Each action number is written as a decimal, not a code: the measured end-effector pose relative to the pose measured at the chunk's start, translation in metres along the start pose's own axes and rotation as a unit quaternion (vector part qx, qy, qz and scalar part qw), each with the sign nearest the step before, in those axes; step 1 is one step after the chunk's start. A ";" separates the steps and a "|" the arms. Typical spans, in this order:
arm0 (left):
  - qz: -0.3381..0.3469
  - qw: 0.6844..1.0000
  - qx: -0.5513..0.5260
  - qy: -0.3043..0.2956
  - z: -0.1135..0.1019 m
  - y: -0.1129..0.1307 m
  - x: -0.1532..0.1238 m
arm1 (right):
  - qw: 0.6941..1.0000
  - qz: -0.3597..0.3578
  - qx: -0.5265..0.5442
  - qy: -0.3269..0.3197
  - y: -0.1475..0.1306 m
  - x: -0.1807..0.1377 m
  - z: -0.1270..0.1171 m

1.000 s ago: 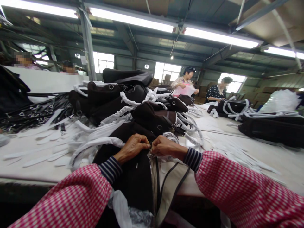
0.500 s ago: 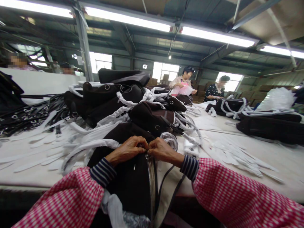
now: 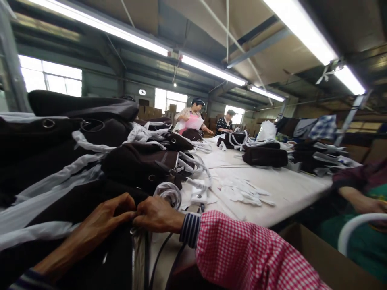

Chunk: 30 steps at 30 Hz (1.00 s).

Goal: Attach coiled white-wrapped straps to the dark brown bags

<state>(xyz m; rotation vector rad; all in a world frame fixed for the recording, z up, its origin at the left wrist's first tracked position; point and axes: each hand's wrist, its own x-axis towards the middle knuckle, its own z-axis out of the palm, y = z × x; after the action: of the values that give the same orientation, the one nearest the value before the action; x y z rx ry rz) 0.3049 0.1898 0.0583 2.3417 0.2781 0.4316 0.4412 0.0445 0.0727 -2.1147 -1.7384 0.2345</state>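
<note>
A black fabric bag (image 3: 90,264) lies at the table's near edge, its metal zipper (image 3: 133,262) running down toward me beside a beige strip. At the top end of that zipper my left hand (image 3: 113,211) is closed, thumb and fingers pinching the bag's edge. My right hand (image 3: 155,215) meets it there, its fingers also closed on the same edge. What lies exactly between the fingertips is hidden. Just beyond the right hand sits a white-wrapped coiled strap (image 3: 169,192).
More dark bags (image 3: 137,163) with white-wrapped handles are heaped ahead and left. White strips (image 3: 246,191) lie on the pale table (image 3: 290,187). A cardboard box (image 3: 311,241) stands below its right edge. Co-workers are across the table (image 3: 193,117) and at the right (image 3: 363,197).
The view has swung right, so the hands and bag appear farther left, and a person at the right has come into view. Both hands stay at the zipper's top end.
</note>
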 end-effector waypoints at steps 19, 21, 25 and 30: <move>0.024 0.999 0.046 0.007 -0.001 0.020 -0.012 | 0.991 -0.071 0.104 0.050 0.008 -0.007 0.009; 0.036 0.995 0.096 0.015 0.000 0.021 -0.013 | 0.987 -0.092 0.108 0.069 0.009 -0.009 0.013; 0.053 0.992 0.113 -0.014 -0.003 0.015 -0.012 | 0.987 -0.095 0.107 0.079 0.008 -0.016 0.016; 0.053 0.990 0.132 -0.016 -0.004 0.011 -0.009 | 0.994 -0.056 0.055 0.071 0.004 -0.013 0.013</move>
<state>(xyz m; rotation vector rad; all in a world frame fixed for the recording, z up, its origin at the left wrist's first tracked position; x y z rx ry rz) 0.2955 0.1818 0.0664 2.6287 0.2053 0.4301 0.4373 0.0332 0.0581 -1.9018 -1.7137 0.1422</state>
